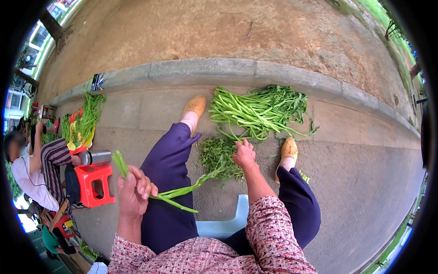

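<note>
My left hand (133, 192) is closed around a few long green vegetable stalks (175, 192) that stretch across my left knee toward the ground. My right hand (245, 154) reaches down, its fingers on the leafy ends of a small heap of green trimmings (218, 157) between my feet. Beyond it a big pile of long-stemmed greens (258, 111) lies on the pavement beside the curb. I sit on a pale blue stool (223, 223), in purple trousers and tan shoes.
A stone curb (219, 71) runs across, with bare dirt behind it. At left stand a red plastic stool (93, 185), a metal flask (96, 157) and another bunch of greens (84, 121) on a coloured sheet. A seated person (39, 171) is at far left.
</note>
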Demonstrator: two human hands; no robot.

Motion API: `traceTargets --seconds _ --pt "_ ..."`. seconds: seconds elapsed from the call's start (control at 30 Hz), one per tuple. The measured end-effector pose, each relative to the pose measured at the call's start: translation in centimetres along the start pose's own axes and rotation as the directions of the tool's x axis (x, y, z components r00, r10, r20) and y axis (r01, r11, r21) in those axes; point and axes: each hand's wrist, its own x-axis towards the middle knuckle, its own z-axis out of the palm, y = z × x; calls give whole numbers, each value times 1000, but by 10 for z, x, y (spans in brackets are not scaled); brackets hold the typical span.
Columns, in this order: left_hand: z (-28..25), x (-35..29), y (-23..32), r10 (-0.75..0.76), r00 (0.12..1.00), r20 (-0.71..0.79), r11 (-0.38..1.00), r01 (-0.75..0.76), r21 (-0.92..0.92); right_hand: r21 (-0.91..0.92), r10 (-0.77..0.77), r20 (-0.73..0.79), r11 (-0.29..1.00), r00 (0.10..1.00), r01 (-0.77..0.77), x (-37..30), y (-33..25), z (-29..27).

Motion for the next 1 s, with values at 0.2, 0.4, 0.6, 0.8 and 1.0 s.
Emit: traceTargets --seconds 0.2,0.4,0.6,0.8,1.0 --pt "0 0 0 -15 1000 20 1000 15 -1 -112 -10 92 994 996 21 27 -9 7" --pt "1 3 0 0 1000 8 1000 0 26 -130 -51 141 989 989 70 41 -12 7" --pt "2 4 0 -5 1000 5 1000 5 9 32 -99 52 995 994 97 35 -21 19" --pt "-2 1 -1 3 1000 25 1000 -3 25 -10 -66 11 998 998 66 29 -15 12" --pt "-2 2 -1 18 1000 23 1000 -19 23 -68 -83 112 994 990 91 40 -26 10"
